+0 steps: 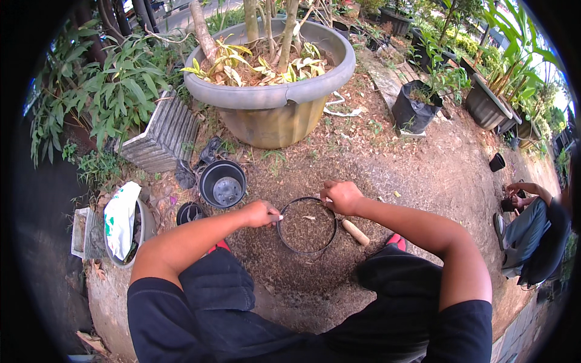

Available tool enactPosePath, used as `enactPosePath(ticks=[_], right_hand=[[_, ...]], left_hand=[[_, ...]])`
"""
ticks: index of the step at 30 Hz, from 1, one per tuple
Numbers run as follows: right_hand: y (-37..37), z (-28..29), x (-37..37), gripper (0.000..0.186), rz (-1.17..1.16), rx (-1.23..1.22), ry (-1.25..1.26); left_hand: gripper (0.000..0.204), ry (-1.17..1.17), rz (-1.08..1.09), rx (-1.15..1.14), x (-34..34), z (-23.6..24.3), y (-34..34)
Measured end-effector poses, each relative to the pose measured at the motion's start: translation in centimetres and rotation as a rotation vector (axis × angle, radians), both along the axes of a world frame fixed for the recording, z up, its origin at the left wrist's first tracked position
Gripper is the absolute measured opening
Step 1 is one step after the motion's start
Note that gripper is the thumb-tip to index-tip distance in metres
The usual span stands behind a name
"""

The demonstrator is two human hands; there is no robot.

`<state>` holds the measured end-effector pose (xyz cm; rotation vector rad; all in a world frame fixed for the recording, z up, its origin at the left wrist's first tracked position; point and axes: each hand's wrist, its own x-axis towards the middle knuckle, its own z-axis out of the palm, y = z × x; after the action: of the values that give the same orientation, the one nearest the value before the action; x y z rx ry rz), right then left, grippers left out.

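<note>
Two hands on one small black pot (307, 225) right now: it sits on the dirt between the person's knees, filled nearly to the brim with dry soil mix. Left hand (261, 213) is closed on the left edge of the rim, right hand (342, 196) is curled over the top right edge, fingers pinching it. Biggest risk I see is that the rim looks thin and floppy, so squeezing or lifting unevenly could buckle it and dump soil over the side. A wooden handle (355, 232) lies just beside the pot on the right, easy to knock or kneel on. To the left there's an empty black pot (223, 183), a smaller dark one (190, 212), and a bucket with a white bag (121, 218). The big grey planter (272, 97) stands straight ahead, hemming in the space. Another person (532, 233) crouches well off to the right.
</note>
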<state>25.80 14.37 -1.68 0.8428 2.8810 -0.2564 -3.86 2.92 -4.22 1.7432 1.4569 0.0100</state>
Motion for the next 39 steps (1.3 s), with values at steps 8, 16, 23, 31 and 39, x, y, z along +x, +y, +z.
enactPosePath(ticks=[8,16,23,31,39], right_hand=[[-1.6,1.7,0.1,0.033,0.092,0.016,-0.186],[-1.4,-1.2,0.6,0.025,0.063,0.024,-0.144],[-1.1,-1.2,-0.5,0.019,0.005,-0.188,0.131],[-3.3,-0.8,-2.5,0.026,-0.001,-0.11,-0.06],[-3.1,-1.3,-2.4,0.018,-0.036,-0.087,-0.001]], left_hand=[[0.039,-0.051,-0.003,0.055,-0.1,-0.2,-0.2],[0.038,0.002,0.014,0.03,0.0,-0.5,0.0],[0.038,0.007,0.017,0.015,-0.4,-1.3,0.1],[0.037,0.019,0.004,0.024,-0.2,-0.5,-0.1],[0.039,-0.028,-0.013,0.051,-0.4,-1.1,0.0]])
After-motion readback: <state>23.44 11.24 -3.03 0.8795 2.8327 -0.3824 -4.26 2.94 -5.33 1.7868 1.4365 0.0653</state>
